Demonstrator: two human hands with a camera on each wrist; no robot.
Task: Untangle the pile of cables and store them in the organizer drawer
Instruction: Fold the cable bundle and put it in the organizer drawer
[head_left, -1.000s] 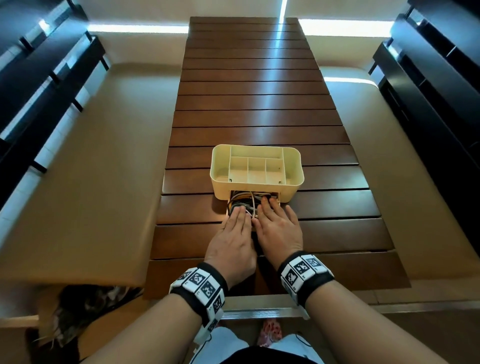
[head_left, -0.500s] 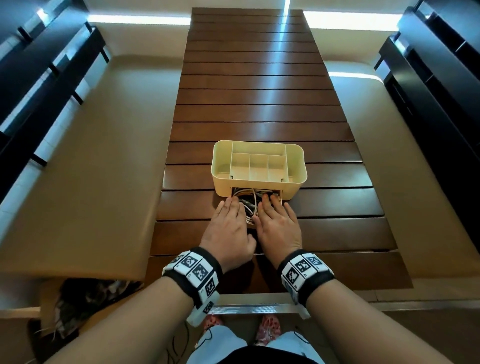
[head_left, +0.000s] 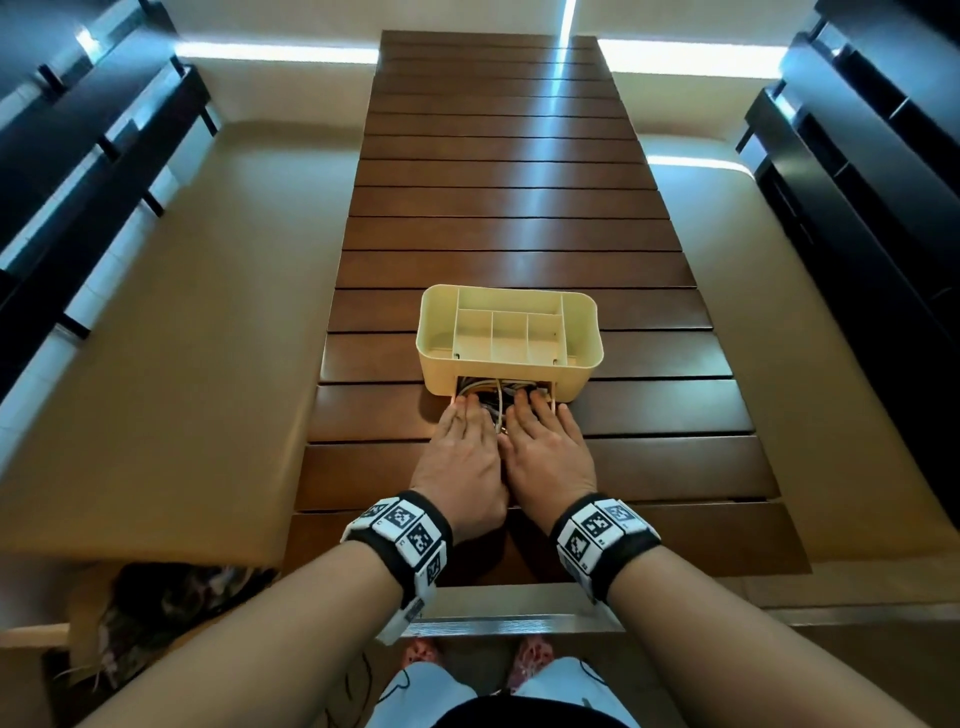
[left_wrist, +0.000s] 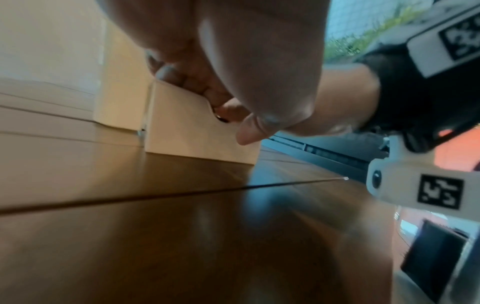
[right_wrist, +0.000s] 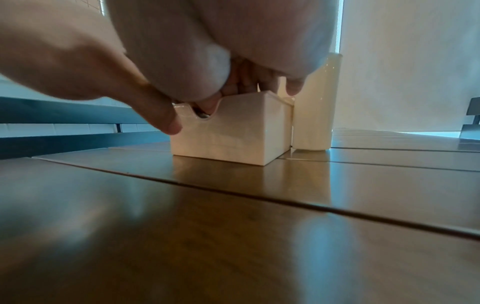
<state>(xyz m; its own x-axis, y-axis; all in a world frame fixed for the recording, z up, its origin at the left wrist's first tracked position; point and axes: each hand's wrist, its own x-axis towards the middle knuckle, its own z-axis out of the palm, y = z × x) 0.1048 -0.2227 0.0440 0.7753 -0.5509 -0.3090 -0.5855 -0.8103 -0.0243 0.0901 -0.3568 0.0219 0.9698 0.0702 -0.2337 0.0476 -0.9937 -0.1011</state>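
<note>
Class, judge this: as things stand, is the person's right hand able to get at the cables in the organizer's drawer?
Probably yes: the drawer is partly open, and the right hand already lies over the cables.

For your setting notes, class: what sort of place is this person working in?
Probably a home room or covered patio: a long slatted wooden table, dark slatted benches alongside, and a cream desk organizer on the table.

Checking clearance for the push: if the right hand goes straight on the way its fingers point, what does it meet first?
Probably the organizer. The right hand lies flat over the cables in the part-open drawer, fingers pointing at the organizer's front wall just above the drawer slot. Exact fingertip height is unclear.
</note>
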